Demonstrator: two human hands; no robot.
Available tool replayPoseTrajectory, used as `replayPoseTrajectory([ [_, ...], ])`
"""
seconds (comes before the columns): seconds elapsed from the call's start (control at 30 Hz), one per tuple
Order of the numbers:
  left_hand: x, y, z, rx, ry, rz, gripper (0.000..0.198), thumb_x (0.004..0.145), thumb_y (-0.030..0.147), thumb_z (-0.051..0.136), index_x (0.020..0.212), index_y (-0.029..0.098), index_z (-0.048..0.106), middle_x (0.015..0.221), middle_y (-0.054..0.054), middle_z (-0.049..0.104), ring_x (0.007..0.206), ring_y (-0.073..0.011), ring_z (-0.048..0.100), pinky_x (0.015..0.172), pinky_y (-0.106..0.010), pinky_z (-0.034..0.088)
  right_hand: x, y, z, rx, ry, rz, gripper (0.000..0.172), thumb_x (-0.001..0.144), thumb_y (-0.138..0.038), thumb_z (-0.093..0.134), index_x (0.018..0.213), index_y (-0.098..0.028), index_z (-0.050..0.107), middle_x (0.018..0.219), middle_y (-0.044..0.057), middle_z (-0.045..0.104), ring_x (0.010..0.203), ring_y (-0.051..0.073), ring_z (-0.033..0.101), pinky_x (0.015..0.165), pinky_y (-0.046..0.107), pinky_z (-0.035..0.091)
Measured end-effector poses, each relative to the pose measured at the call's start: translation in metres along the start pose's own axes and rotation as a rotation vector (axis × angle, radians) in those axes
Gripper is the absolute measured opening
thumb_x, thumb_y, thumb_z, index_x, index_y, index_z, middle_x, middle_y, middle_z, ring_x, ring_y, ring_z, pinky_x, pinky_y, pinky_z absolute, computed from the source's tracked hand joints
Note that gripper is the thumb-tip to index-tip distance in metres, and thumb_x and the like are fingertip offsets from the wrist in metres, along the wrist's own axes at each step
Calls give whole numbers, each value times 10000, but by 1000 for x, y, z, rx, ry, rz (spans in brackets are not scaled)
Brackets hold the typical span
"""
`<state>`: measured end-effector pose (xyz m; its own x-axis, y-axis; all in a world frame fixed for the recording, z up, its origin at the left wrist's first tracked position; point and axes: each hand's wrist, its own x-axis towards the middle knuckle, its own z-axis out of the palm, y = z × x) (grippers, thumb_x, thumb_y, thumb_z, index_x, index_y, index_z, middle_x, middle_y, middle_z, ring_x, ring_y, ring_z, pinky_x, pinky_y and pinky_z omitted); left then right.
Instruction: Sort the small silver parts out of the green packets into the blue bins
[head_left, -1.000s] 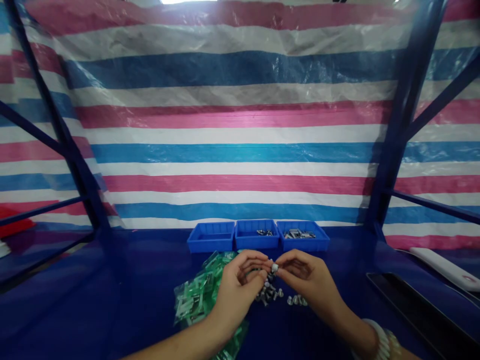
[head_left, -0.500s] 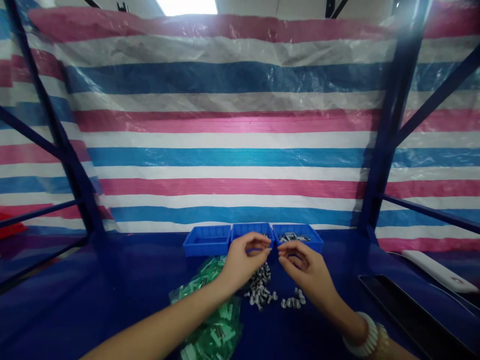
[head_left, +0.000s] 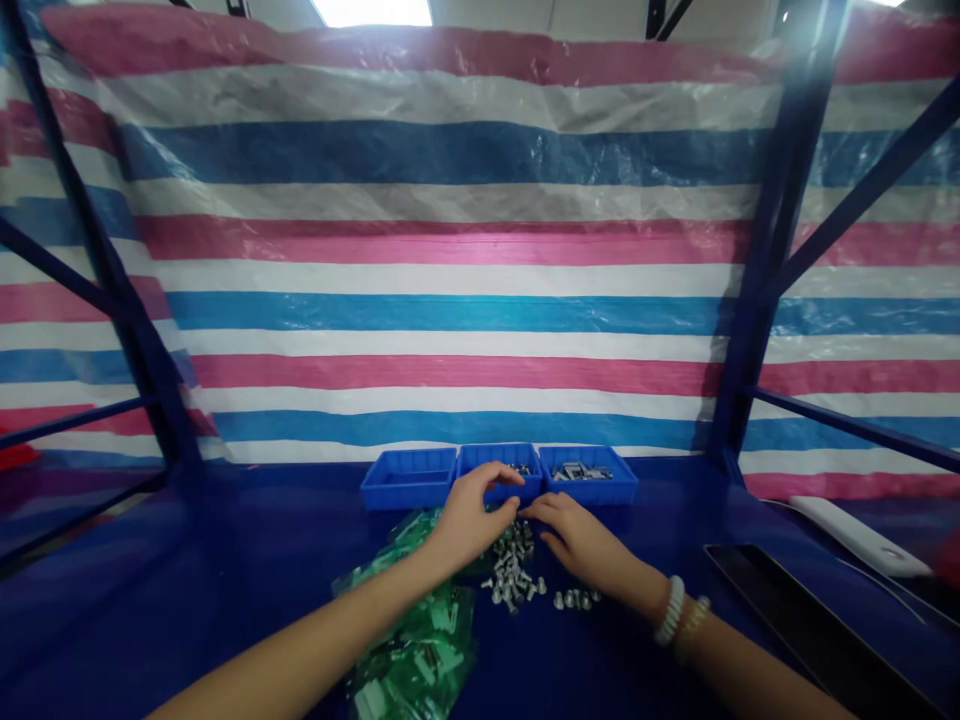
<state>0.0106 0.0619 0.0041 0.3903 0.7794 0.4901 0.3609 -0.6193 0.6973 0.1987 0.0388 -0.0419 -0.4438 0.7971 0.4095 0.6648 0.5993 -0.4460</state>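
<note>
My left hand [head_left: 478, 512] hovers in front of the middle blue bin [head_left: 469, 458]. Its thumb and forefinger are apart, and I see nothing between them. My right hand [head_left: 581, 538] reaches in from the right, fingers stretched out and thumb apart. Its fingertips are close to my left thumb, above the far end of a pile of small metal screws [head_left: 511, 575]. A short row of similar metal pieces [head_left: 574, 599] lies below my right hand. Green plastic bags [head_left: 420, 640] of pale pieces lie partly under my left forearm.
The left blue bin [head_left: 409, 482] shows a bare floor; the right blue bin [head_left: 626, 490] contains metal parts. A dark flat device [head_left: 810, 620] and a white device [head_left: 855, 535] with a cable lie at right. Blue frame posts [head_left: 765, 260] and striped sheeting [head_left: 465, 315] enclose the table.
My right hand has moved left and its fingers have straightened toward the pile and my left hand. My left thumb and forefinger have parted more. The view has shifted slightly.
</note>
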Motion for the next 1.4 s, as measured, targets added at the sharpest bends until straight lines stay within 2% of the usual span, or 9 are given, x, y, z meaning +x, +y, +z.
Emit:
replayPoseTrajectory([
  [0.13,-31,3,-7,-71,5,-46,172,757,121,554,886,188,646,941,-60,689,942,-218,638,893,-393,483,7,5,7,-2,7,26,316,768,-1,528,972,-184,686,937,65,681,915,220,591,848,354,462],
  [0.3,-43,5,-9,-193,34,-149,105,757,150,575,840,172,636,890,-67,677,862,-207,636,815,-358,484,7,6,6,43,113,123,166,758,-25,556,798,-155,651,699,23,640,666,167,597,654,294,493],
  [0.47,-51,16,-4,-532,-49,-386,189,780,310,666,889,161,626,781,-39,669,685,-143,612,608,-249,454,-6,-28,-12,383,196,81,38,801,-193,615,826,-165,617,744,20,656,652,140,622,600,246,517],
  [0.73,-63,30,3,-934,-96,-638,256,696,327,788,779,123,657,725,-40,682,651,-90,613,678,-204,472,-20,-65,-18,444,207,32,75,757,-128,633,792,-192,650,729,11,660,678,145,609,644,255,495],
  [0.9,-60,29,0,-792,-29,-460,155,701,210,774,798,163,663,714,-3,653,700,-96,606,670,-193,462,-18,-63,-16,760,230,188,248,806,-263,627,1041,-198,582,821,20,651,715,146,619,651,260,499],
  [1.07,-61,31,1,-588,38,-209,100,705,133,711,772,172,649,814,-27,645,774,-147,622,717,-265,506,-17,-60,-9,833,54,312,314,841,-426,572,712,-145,621,586,-1,576,533,108,529,525,228,418],
  [1.17,-64,30,4,-486,71,-119,89,718,114,678,778,171,646,831,-35,629,790,-163,624,734,-289,514,-16,-61,-6,851,20,352,313,804,-427,605,666,-146,620,552,-13,556,512,102,514,516,222,415],
  [1.27,-65,30,6,-473,74,-117,75,732,131,674,788,170,644,874,-46,626,846,-181,623,756,-292,511,-17,-63,-4,796,106,342,224,767,-378,648,708,-163,633,608,-3,597,556,123,554,535,230,449],
  [1.4,-65,30,6,-577,46,-274,123,740,202,702,837,175,632,860,-36,643,830,-169,615,748,-271,493,-22,-67,-5,501,318,158,64,765,-261,634,777,-200,650,701,19,634,609,151,574,564,259,485],
])
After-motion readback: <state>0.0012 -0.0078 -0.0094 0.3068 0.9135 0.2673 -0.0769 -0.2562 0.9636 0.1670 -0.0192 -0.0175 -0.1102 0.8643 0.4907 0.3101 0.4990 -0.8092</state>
